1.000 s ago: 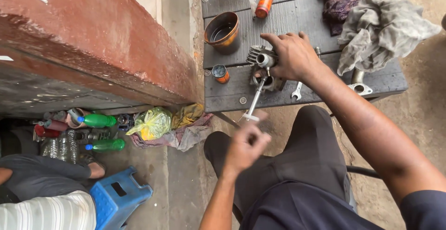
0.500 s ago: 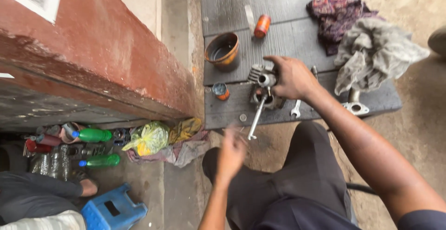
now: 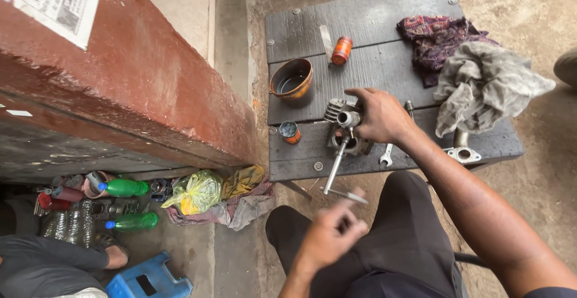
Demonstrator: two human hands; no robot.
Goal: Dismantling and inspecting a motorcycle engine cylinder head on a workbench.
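Brown bowl (image 3: 291,79) holds dark liquid; right hand (image 3: 378,116) grips engine part (image 3: 344,126), left hand (image 3: 329,238) loosely curled.

A white printed notice (image 3: 51,0) is pasted on the red wall, top left. Below it sits a small white sticker (image 3: 20,113). On the ground lie a yellow bag (image 3: 195,193), two green bottles (image 3: 126,188) and some clear bottles (image 3: 63,226).

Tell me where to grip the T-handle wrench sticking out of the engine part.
Probably best by the crossbar at the near end of the T-handle wrench, coming from the person's side, where the left hand already hovers. The shaft slants up into the finned engine part, which the right hand steadies, so the far end is blocked.
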